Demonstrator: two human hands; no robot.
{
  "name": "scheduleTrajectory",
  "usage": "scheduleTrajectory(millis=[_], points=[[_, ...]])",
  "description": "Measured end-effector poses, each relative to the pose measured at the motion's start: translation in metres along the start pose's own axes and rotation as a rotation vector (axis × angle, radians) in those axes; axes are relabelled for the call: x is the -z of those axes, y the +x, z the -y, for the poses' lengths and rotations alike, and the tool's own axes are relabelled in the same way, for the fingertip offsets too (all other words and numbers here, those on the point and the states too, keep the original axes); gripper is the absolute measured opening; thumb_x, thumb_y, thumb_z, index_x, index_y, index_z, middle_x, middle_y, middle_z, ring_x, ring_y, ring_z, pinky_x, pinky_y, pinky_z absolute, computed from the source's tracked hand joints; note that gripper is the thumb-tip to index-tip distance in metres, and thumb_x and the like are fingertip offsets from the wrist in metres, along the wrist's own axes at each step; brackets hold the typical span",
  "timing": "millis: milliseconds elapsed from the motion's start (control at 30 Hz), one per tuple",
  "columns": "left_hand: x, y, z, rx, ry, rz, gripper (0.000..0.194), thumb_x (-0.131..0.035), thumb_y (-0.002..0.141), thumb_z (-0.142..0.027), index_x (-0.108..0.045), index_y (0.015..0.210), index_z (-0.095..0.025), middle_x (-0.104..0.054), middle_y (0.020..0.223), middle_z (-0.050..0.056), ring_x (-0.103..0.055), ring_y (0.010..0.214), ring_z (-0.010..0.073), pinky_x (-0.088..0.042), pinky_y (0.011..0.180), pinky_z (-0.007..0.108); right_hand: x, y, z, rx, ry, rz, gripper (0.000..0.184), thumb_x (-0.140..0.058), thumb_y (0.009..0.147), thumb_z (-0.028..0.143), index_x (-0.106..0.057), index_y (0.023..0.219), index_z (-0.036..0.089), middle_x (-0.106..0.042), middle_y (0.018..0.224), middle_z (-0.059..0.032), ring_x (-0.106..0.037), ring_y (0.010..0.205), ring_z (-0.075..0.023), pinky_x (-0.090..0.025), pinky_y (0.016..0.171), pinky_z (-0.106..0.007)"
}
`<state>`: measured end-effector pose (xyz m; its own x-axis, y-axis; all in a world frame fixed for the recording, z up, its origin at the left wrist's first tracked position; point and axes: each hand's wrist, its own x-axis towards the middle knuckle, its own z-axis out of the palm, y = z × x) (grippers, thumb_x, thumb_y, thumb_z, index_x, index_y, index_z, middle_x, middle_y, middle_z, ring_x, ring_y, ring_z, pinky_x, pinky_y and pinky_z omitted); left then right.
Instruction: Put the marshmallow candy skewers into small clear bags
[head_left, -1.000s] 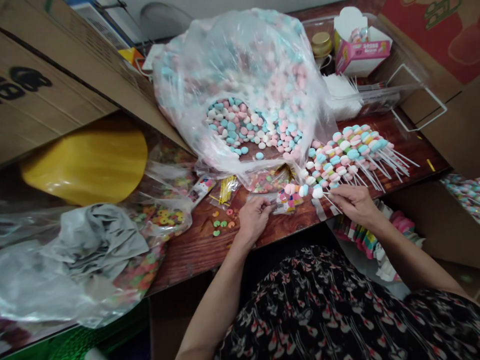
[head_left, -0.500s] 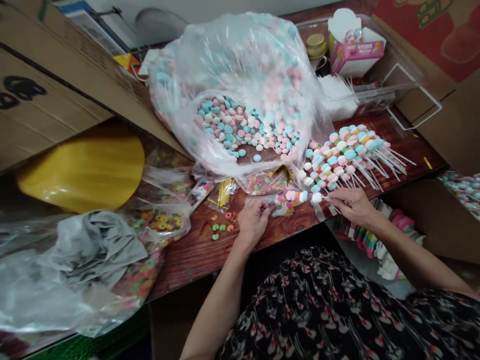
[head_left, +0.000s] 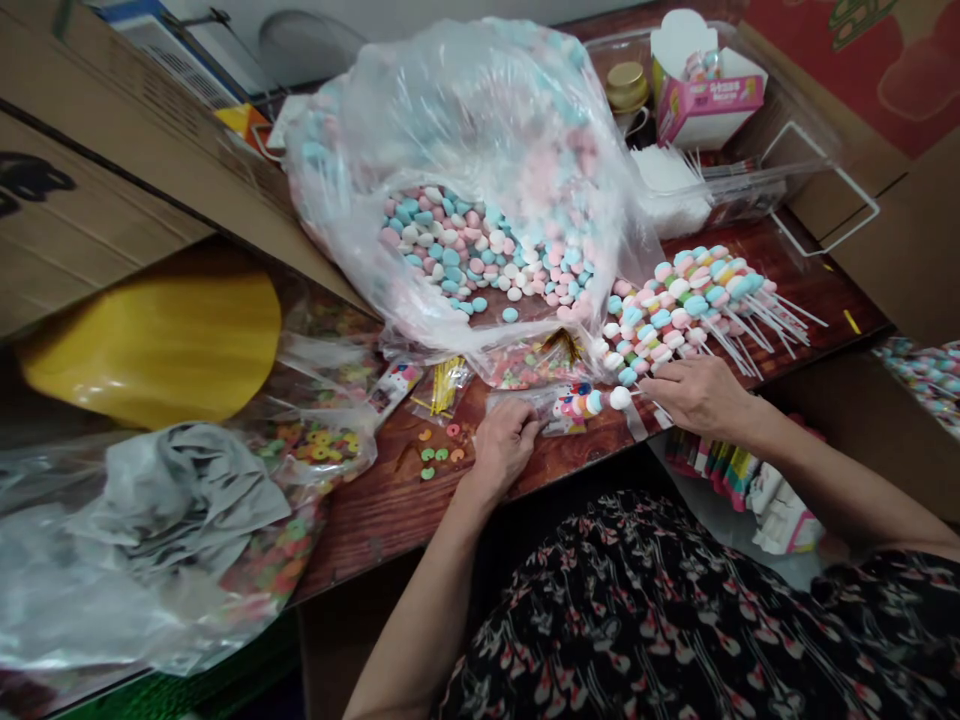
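Note:
My left hand (head_left: pixel 506 438) rests at the table's front edge, its fingers closed on a small clear printed bag (head_left: pixel 564 412). My right hand (head_left: pixel 696 396) pinches the white stick of a marshmallow skewer (head_left: pixel 619 398). The skewer lies level and points left; its far pieces are inside the bag's mouth, while a white marshmallow at the stick end stays outside. Just beyond my right hand is a pile of marshmallow skewers (head_left: pixel 679 305), with their sticks pointing right.
A big clear sack of pastel marshmallows (head_left: pixel 465 120) lies open behind. Several ring candies (head_left: pixel 442 455) are loose left of my left hand. Gold twist ties (head_left: pixel 448 385) lie in a packet. A plastic tray (head_left: pixel 795 175) stands back right, cardboard boxes (head_left: pixel 150 150) at left.
My right hand has moved left, pushing the skewer further into the bag. My left hand stays on the bag. The whole view has shifted slightly.

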<state>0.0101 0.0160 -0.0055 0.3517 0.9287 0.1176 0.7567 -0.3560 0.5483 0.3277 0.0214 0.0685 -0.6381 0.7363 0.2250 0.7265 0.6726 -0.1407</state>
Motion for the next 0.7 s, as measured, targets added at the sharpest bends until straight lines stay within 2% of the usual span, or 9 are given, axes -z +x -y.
scheduleTrajectory(millis=[133,200,300,367,433,500,600,700], points=[[0.0,-0.001,-0.004,-0.091,0.057,0.03,0.015,-0.055,0.087,-0.019,-0.057,0.073,-0.02,-0.057,0.076,0.004,-0.053,0.075,0.0182,-0.041,0.069,0.029,-0.01,0.005,0.002,0.057,0.008,0.017,0.022,-0.048,0.088,0.013,-0.068,0.08,0.02,-0.059,0.068,-0.0014,-0.041,0.061,-0.0125,-0.021,0.058,-0.029],[0.003,-0.001,-0.007,-0.144,0.096,0.007,0.013,-0.055,0.088,-0.019,-0.058,0.075,-0.019,-0.059,0.08,0.005,-0.053,0.08,0.0195,-0.043,0.072,0.031,-0.015,0.006,0.003,0.085,-0.01,0.004,0.022,-0.048,0.088,0.012,-0.067,0.08,0.019,-0.058,0.068,-0.0012,-0.042,0.061,-0.0126,-0.022,0.058,-0.029],[0.01,0.0,-0.014,-0.213,0.11,-0.096,0.006,-0.055,0.086,-0.019,-0.06,0.083,-0.019,-0.062,0.099,0.01,-0.054,0.097,0.0242,-0.045,0.087,0.04,-0.017,0.007,0.004,0.114,0.03,-0.056,0.023,-0.047,0.09,0.014,-0.067,0.081,0.018,-0.058,0.067,-0.0003,-0.045,0.062,-0.0121,-0.026,0.06,-0.027],[0.016,0.002,-0.02,-0.226,0.05,-0.129,0.015,-0.055,0.086,-0.018,-0.06,0.1,-0.018,-0.061,0.115,0.013,-0.053,0.11,0.0267,-0.044,0.096,0.045,-0.016,0.007,0.003,0.124,0.095,-0.099,0.023,-0.046,0.093,0.018,-0.068,0.085,0.018,-0.058,0.066,0.0003,-0.047,0.062,-0.0116,-0.029,0.061,-0.026],[0.021,0.005,-0.026,-0.212,-0.043,-0.075,0.034,-0.052,0.087,-0.017,-0.053,0.12,-0.017,-0.059,0.123,0.014,-0.054,0.114,0.0259,-0.044,0.098,0.044,-0.014,0.008,0.002,0.127,0.152,-0.143,0.023,-0.046,0.094,0.02,-0.068,0.09,0.018,-0.059,0.067,0.0004,-0.049,0.063,-0.0115,-0.03,0.061,-0.025],[0.025,0.007,-0.033,-0.191,-0.125,0.043,0.041,-0.049,0.089,-0.018,-0.047,0.13,-0.017,-0.062,0.121,0.013,-0.058,0.109,0.0234,-0.047,0.094,0.04,-0.012,0.008,0.001,0.133,0.164,-0.184,0.022,-0.046,0.094,0.02,-0.068,0.093,0.018,-0.059,0.068,0.0002,-0.049,0.064,-0.0117,-0.031,0.061,-0.025],[0.026,0.008,-0.043,-0.14,-0.2,0.195,0.029,-0.049,0.093,-0.026,-0.053,0.121,-0.018,-0.066,0.104,0.008,-0.062,0.093,0.0197,-0.048,0.082,0.032,-0.009,0.01,0.004,0.177,0.062,-0.213,0.022,-0.045,0.092,0.016,-0.068,0.091,0.017,-0.059,0.067,-0.0003,-0.048,0.064,-0.0126,-0.03,0.061,-0.027],[0.023,0.008,-0.048,-0.067,-0.226,0.251,0.02,-0.055,0.091,-0.035,-0.058,0.103,-0.018,-0.063,0.082,0.002,-0.058,0.075,0.0163,-0.044,0.07,0.027,-0.004,0.011,0.011,0.243,-0.068,-0.202,0.023,-0.045,0.09,0.013,-0.067,0.089,0.016,-0.059,0.067,-0.0009,-0.046,0.064,-0.0136,-0.029,0.063,-0.029]])
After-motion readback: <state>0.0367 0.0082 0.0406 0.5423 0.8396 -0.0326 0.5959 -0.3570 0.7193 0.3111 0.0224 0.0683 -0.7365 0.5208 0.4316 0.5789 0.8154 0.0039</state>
